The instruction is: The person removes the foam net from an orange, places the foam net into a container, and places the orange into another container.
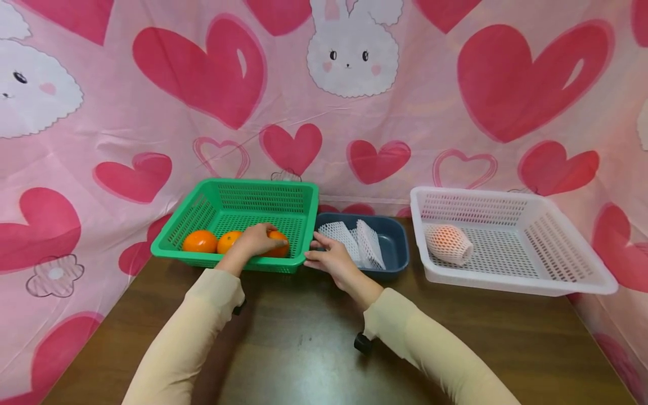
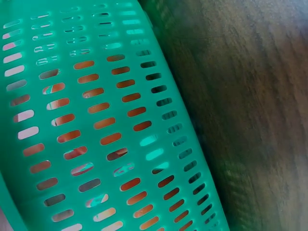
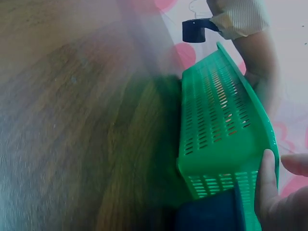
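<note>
In the head view my left hand (image 1: 257, 241) reaches into the green basket (image 1: 188, 257), its fingers around the rightmost orange (image 1: 280, 251). Two more oranges lie to the left of that hand: the outer orange (image 1: 199, 242) and the middle orange (image 1: 229, 241). My right hand (image 1: 334, 261) is at the basket's right rim, fingers fairly straight, one fingertip touching the rim in the right wrist view. Below that hand sit white foam net sleeves (image 1: 371, 244) in a dark blue tray (image 1: 400, 247). The left wrist view shows only the basket's slotted wall (image 2: 106, 115) and the tabletop; the hand is hidden.
A white basket (image 1: 511, 282) stands at the right, holding one fruit in a foam net (image 1: 448, 244). All containers line the back of the brown wooden table (image 1: 304, 349), against a pink curtain (image 1: 430, 124) with hearts and rabbits.
</note>
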Demonstrator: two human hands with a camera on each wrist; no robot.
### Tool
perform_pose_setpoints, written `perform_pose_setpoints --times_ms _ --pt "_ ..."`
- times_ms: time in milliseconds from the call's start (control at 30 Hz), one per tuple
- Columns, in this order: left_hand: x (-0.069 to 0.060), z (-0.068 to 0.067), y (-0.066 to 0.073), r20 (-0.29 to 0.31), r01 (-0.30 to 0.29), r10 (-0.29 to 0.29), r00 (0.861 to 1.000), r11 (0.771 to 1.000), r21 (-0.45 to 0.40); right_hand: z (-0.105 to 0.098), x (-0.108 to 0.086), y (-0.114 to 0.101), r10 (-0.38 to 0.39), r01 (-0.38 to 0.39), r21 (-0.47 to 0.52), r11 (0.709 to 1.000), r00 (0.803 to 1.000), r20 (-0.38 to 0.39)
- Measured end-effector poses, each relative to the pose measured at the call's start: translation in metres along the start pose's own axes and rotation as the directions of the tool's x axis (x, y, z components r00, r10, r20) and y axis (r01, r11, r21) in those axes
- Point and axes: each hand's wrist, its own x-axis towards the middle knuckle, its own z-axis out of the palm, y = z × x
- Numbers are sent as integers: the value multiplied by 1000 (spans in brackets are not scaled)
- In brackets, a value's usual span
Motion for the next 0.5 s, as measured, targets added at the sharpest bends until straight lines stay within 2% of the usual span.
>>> perform_pose_setpoints --times_ms 100,233,500 --pt "0 0 0 -3 5 -5 1000 1000 8 -3 -1 -4 12 -11 -40 999 999 39" --pt "-1 -1 0 -8 -9 9 1000 1000 4 -11 -2 -9 14 0 -140 990 994 105" --pt "-2 -2 3 -21 -25 25 999 1000 -4 -25 -5 -19 26 56 -351 935 975 222"
